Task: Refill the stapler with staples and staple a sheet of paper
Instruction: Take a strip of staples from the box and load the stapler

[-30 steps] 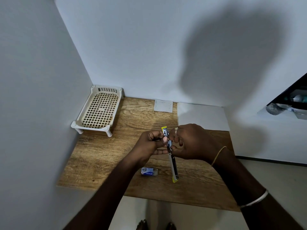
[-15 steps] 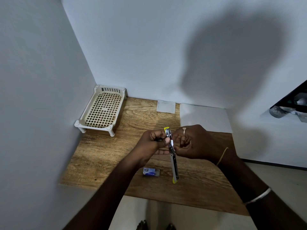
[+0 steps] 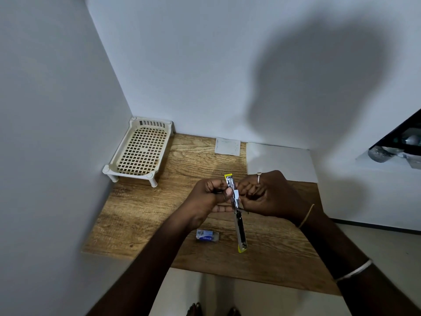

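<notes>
your left hand (image 3: 210,198) clenches the opened-out stapler (image 3: 241,231); your right hand (image 3: 270,195) seems to pinch a staple strip (image 3: 236,195). if you seat it crooked, it could jam or snap apart.

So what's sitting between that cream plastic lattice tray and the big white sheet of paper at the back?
In the head view, a small white square slip of paper lies flat on the wooden table between them.

Bare tabletop (image 3: 145,215) left; tray (image 3: 141,153) far-left.
</notes>
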Motion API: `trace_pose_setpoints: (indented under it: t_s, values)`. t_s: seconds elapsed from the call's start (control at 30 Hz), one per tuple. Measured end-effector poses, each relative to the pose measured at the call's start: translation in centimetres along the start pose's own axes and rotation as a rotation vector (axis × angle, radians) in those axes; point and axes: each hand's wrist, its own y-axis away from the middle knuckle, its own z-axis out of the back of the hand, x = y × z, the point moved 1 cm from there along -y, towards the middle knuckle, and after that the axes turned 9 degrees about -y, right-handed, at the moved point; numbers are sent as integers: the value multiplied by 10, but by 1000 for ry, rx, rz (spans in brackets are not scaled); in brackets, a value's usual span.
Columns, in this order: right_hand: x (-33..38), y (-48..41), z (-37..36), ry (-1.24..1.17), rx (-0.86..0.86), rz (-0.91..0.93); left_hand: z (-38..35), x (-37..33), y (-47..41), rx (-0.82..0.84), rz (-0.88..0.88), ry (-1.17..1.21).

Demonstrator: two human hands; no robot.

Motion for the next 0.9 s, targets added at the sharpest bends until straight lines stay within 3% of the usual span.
trace_pose_setpoints:
  t_s: [0.27, 0.67, 0.9]
  values:
    - [6, 0, -1, 11, -19, 7, 1, 0, 0, 3, 6, 20]
    - [2, 2, -6, -54, 21, -309, 2, 3, 2, -25, -16, -48]
    - [-7, 4, -14, -372, 3, -511, 0, 6, 2, -55, -44, -26]
